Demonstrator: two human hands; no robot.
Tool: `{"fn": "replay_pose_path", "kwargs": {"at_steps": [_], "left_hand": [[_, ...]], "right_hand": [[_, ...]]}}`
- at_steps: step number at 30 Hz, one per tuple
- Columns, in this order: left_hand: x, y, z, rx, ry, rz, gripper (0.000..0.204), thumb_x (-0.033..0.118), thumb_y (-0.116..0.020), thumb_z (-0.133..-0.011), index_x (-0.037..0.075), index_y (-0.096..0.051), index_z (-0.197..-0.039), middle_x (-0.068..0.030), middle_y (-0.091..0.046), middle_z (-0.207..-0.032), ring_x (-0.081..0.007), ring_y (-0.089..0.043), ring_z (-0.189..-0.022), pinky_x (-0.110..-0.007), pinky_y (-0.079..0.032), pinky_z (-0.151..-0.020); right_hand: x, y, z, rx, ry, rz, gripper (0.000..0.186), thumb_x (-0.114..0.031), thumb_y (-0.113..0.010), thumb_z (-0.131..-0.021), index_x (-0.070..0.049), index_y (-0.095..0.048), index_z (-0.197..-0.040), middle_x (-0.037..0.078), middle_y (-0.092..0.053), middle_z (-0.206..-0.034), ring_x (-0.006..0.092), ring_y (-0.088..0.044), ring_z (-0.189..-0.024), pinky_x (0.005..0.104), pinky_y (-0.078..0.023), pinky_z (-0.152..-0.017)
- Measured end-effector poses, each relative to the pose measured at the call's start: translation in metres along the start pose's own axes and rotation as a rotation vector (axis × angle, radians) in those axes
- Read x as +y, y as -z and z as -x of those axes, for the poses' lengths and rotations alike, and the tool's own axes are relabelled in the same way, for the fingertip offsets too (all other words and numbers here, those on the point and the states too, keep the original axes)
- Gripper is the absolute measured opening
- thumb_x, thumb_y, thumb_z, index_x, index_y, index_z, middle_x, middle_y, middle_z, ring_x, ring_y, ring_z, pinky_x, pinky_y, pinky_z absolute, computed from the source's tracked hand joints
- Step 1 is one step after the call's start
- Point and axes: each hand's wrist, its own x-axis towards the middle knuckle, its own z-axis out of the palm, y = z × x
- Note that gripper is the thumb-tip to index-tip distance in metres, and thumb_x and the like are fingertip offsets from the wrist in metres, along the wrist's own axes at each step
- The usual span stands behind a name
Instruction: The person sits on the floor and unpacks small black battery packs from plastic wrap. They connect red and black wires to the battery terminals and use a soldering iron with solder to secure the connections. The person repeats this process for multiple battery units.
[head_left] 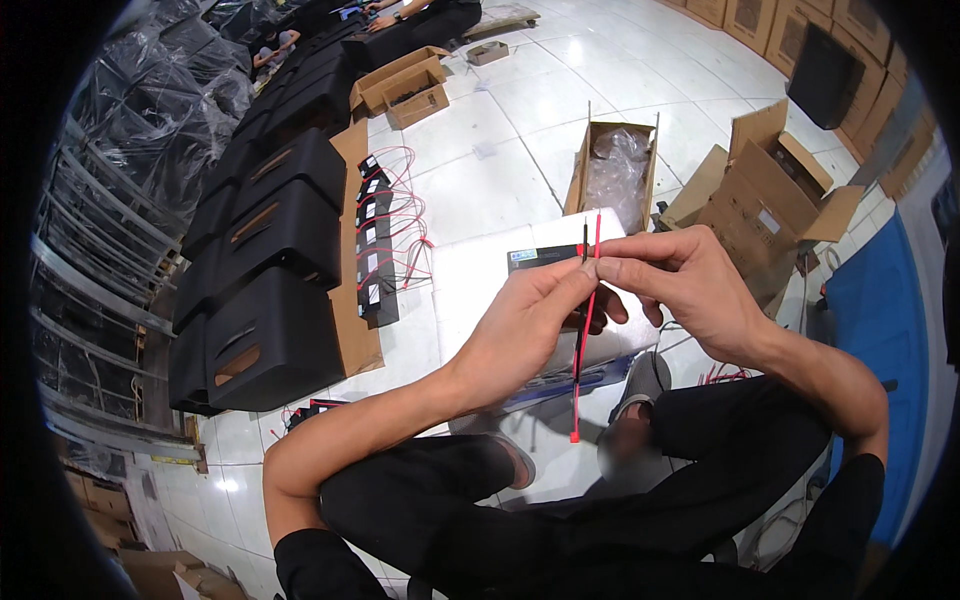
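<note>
In front of me, my left hand [535, 315] and my right hand [700, 285] meet, both with fingers pinched on a pair of red and black wires [579, 372]. The wires run almost straight up and down, with free ends above my fingertips and a small red connector [574, 437] at the bottom. Behind my hands a white foam block [462, 300] bears a flat black box [545, 257] with a light label, partly covered by my fingers. A small red spot shows by my left fingertips, too small to name.
Left of the foam, several black boxes with red wires [375, 240] line a cardboard sheet [358, 300] beside stacked black casings [275, 330]. Open cartons stand ahead [620, 180] and to the right [770, 210]. A blue panel [880, 340] is at far right. Other people work at the top.
</note>
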Motion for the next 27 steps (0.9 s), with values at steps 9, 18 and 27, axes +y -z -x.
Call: {"fn": "replay_pose_path", "kwargs": {"at_steps": [9, 18, 27], "left_hand": [[0.005, 0.018, 0.006, 0.048, -0.072, -0.418, 0.038, 0.030, -0.058, -0.101, -0.005, -0.069, -0.089, -0.0048, -0.058, -0.064, -0.0091, -0.049, -0.063, -0.029, -0.043, -0.060], [-0.019, 0.049, 0.001, 0.418, -0.279, -0.724, 0.034, 0.026, -0.063, -0.097, -0.004, -0.069, -0.082, -0.0057, -0.064, -0.077, -0.0100, -0.052, -0.074, -0.028, -0.040, -0.068], [-0.022, 0.049, 0.000, 0.410, -0.070, -0.668, 0.035, 0.027, -0.061, -0.095, -0.002, -0.071, -0.080, -0.0147, -0.067, -0.095, -0.0230, -0.061, -0.090, -0.034, -0.045, -0.080]], "right_hand": [[0.000, 0.009, -0.006, 0.092, -0.100, -0.114, 0.021, -0.015, -0.061, -0.097, 0.003, -0.070, -0.092, 0.003, -0.061, -0.068, 0.0043, -0.049, -0.055, 0.0216, -0.037, -0.048], [0.021, 0.007, -0.029, 0.030, -0.208, 0.306, 0.028, -0.018, -0.058, -0.088, 0.007, -0.070, -0.086, 0.006, -0.061, -0.061, 0.0082, -0.047, -0.048, 0.0294, -0.036, -0.044], [0.009, -0.002, -0.044, 0.063, -0.414, 0.096, 0.022, -0.014, -0.060, -0.088, 0.006, -0.065, -0.080, 0.012, -0.064, -0.063, 0.0125, -0.059, -0.049, 0.0239, -0.042, -0.044]]}}
